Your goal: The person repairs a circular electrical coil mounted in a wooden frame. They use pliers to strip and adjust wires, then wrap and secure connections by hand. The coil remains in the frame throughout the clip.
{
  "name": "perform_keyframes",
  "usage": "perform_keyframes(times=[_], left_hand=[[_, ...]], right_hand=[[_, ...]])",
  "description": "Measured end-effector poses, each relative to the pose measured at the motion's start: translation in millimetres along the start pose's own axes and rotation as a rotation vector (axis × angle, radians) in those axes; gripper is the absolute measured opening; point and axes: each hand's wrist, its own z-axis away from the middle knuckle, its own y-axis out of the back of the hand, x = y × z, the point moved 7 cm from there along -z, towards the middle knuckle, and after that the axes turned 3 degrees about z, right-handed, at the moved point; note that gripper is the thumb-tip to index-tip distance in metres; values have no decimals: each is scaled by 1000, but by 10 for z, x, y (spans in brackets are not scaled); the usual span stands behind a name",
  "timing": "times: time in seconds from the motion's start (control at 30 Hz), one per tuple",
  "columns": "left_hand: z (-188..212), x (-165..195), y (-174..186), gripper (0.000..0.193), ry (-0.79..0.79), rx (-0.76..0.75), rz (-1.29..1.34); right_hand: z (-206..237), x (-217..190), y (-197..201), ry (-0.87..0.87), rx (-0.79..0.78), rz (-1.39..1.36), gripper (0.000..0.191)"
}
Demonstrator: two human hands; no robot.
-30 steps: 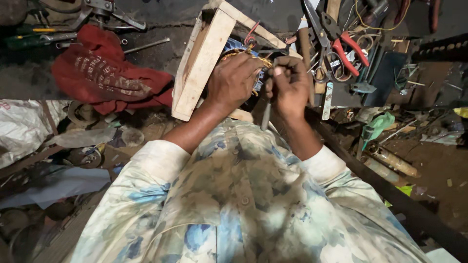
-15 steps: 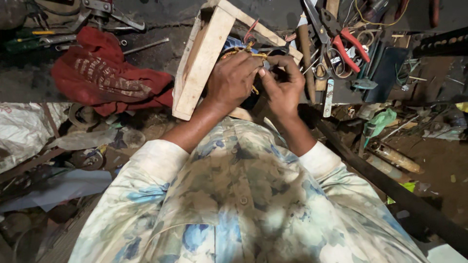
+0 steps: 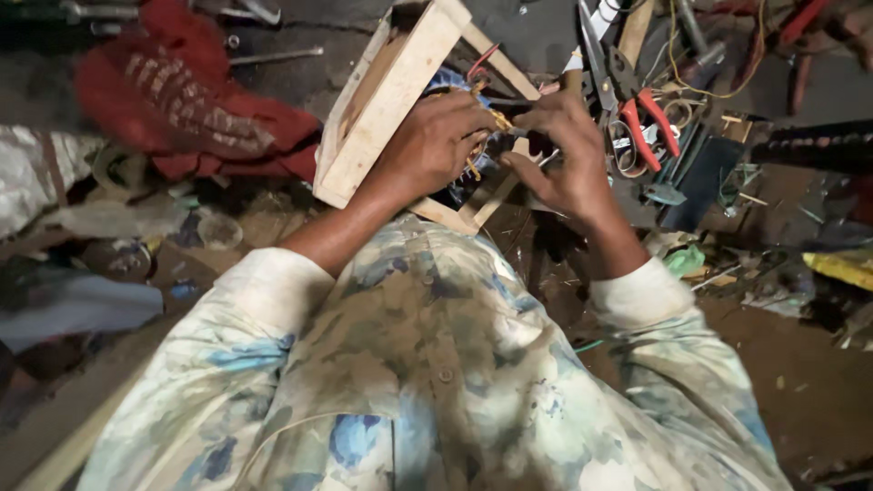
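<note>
**Wooden frame and its wire bundle: where a slip could come from**

Wooden frame (image 3: 386,100) stands tilted on the cluttered floor, propped against the person's knees or lap as far as can be told. Inside the frame sits a bundle of blue and yellow wires (image 3: 473,127), mostly covered by the hands.

The left hand (image 3: 436,145) is curled around the inner edge of the frame, fingers closed over the wires. The right hand (image 3: 559,150), just right of the frame, pinches something thin and dark at the wire bundle; whether it is a tool tip or a wire end cannot be made out.

Risks, as a judgement from this view:
- The frame rests on one corner only. A hard pull by the right hand could tip it toward the red cloth (image 3: 173,100) lying left of the frame.
- Both hands crowd the same small spot, so a slip of the pinched piece could jab the left fingers.
- Red-handled pliers (image 3: 641,109) and scissors (image 3: 596,55) lie loose just right of the frame; an elbow swing could scatter them or catch a blade.
- Dim light hides the fine wires, which makes a wrong strand easy to grab.
</note>
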Motion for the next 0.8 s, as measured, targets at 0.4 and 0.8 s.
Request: perform_keyframes(times=[0.4,0.8], left_hand=[[33,-177,-75,18,-35,16,-46],[51,-150,-50,17,7,54,34]], right_hand=[[-241,-47,-243,390,-202,224,33],[59,26,-23,-217,233,-202,25]])
